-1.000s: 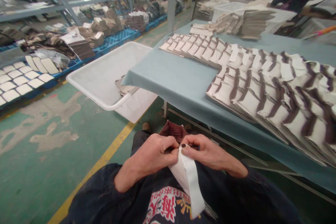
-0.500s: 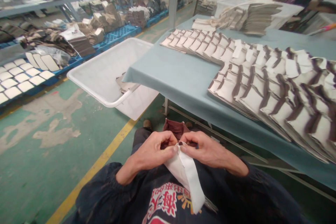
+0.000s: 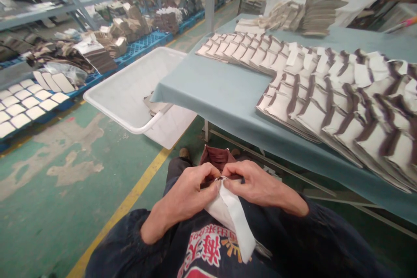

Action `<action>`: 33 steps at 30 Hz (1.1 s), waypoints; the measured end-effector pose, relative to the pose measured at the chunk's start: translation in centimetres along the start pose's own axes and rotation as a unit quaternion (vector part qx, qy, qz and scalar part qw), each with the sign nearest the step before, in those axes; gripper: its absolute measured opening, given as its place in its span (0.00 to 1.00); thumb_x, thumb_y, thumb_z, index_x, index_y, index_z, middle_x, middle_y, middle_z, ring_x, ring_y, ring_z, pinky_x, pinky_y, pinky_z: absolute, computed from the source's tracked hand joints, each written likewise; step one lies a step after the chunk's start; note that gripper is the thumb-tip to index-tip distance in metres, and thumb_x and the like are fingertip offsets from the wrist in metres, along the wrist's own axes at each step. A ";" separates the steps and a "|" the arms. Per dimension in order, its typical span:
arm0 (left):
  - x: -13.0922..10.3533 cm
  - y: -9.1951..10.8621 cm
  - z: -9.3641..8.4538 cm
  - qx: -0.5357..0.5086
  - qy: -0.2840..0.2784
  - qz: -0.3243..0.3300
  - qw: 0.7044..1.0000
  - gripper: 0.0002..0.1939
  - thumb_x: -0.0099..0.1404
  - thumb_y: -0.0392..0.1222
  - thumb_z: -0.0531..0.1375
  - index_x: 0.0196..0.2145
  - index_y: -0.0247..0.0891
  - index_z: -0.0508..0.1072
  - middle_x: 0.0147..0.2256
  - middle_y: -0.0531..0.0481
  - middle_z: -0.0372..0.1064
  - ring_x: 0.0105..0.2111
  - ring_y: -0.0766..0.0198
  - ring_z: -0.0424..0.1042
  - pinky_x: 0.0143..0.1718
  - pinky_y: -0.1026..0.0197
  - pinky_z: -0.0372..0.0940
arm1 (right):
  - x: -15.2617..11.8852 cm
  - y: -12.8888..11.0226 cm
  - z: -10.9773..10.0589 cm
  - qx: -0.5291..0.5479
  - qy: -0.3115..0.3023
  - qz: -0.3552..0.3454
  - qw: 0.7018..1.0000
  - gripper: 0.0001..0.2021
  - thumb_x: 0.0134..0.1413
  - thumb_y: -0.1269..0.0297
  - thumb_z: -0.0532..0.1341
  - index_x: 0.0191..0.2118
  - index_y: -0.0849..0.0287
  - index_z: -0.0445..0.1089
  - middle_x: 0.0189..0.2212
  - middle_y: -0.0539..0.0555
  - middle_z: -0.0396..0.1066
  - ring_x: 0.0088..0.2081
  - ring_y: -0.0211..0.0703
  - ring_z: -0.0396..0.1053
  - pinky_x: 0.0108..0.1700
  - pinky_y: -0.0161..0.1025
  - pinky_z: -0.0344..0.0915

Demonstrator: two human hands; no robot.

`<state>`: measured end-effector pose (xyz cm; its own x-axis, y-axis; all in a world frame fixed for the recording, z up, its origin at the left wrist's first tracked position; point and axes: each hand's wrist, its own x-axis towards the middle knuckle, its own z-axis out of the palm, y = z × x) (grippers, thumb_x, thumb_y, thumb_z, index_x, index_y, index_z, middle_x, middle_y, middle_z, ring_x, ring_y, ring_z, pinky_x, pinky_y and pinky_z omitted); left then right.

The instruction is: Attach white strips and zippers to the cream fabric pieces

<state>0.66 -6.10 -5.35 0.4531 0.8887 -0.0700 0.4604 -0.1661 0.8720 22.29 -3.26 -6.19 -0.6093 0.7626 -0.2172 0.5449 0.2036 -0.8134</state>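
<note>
White cloth (image 3: 239,221), left hand (image 3: 190,191) and right hand (image 3: 260,184) angled inward, fingers (image 3: 233,187) pinching its top end

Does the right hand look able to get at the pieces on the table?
Probably yes: nothing visible blocks the right hand from those pieces, but its fingers hold the white fabric.

A table (image 3: 195,82) with a pale blue-green cover runs from the centre to the right edge. On it lie overlapping rows of cream fabric pieces (image 3: 312,115) with dark brown edges; farther back sits a stack of greyish-beige pieces (image 3: 321,15).
</note>
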 end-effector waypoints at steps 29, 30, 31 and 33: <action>-1.3 -1.2 0.8 0.196 0.019 0.219 0.956 0.11 0.76 0.31 0.51 0.51 0.35 0.70 0.34 0.48 0.76 0.31 0.62 0.76 0.32 0.63 0.69 | 0.0 0.7 1.0 0.278 -0.059 0.051 0.957 0.08 0.48 0.60 0.60 0.27 0.57 0.63 0.22 0.44 0.58 0.25 0.34 0.54 0.27 0.34 0.51; -1.3 -1.2 0.8 0.224 0.013 0.230 0.947 0.12 0.76 0.31 0.50 0.52 0.34 0.69 0.33 0.48 0.75 0.30 0.61 0.76 0.31 0.63 0.68 | 0.0 0.8 1.1 0.299 -0.068 0.052 0.950 0.09 0.47 0.58 0.61 0.28 0.58 0.63 0.22 0.44 0.58 0.24 0.34 0.54 0.27 0.34 0.51; -1.4 -1.3 0.8 0.249 0.010 0.240 0.938 0.13 0.77 0.31 0.49 0.52 0.34 0.68 0.33 0.48 0.75 0.30 0.61 0.76 0.30 0.63 0.68 | 0.0 0.9 1.2 0.317 -0.074 0.052 0.944 0.09 0.47 0.58 0.61 0.28 0.58 0.64 0.22 0.44 0.59 0.25 0.34 0.54 0.28 0.34 0.51; -1.4 -1.3 0.9 0.288 0.011 0.257 0.922 0.13 0.77 0.32 0.48 0.53 0.34 0.68 0.33 0.48 0.75 0.29 0.60 0.76 0.28 0.63 0.69 | 0.0 1.1 1.5 0.345 -0.072 0.050 0.934 0.10 0.46 0.57 0.61 0.28 0.59 0.65 0.22 0.45 0.60 0.26 0.35 0.55 0.29 0.34 0.52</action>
<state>0.11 -7.56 -6.88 0.7114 0.6371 0.2968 0.5216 -0.7616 0.3846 22.03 -3.98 -7.95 -0.6740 0.6552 -0.3411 0.1321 -0.3473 -0.9284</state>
